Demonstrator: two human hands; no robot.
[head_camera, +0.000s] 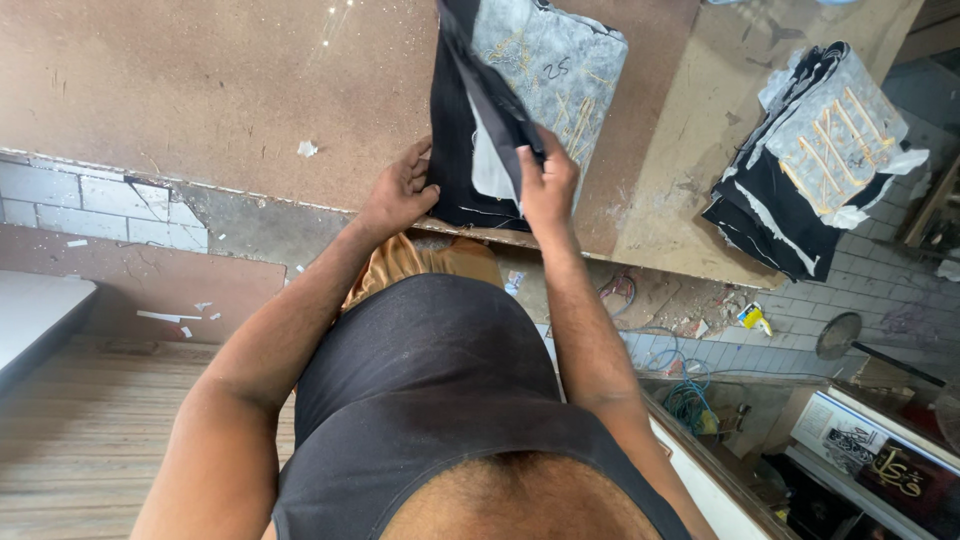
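Observation:
A stack of dark pinstriped fabric pieces (455, 150) with grey-white lining lies at the near edge of a brown worktable (200, 90). My left hand (400, 190) rests on the stack's lower left corner, fingers pressing the dark cloth. My right hand (548, 180) pinches a dark fabric strip (490, 90) and lifts it up off the stack. Under the strip a pale grey piece (560, 70) with yellowish chalk marks shows.
A second pile of dark and grey cut pieces (815, 160) sits at the table's right end. Below the table edge are white tiles (90, 205), scraps, a cable coil (685, 400) and a yellow object (752, 318) on the floor. A small white scrap (307, 148) lies on the tabletop.

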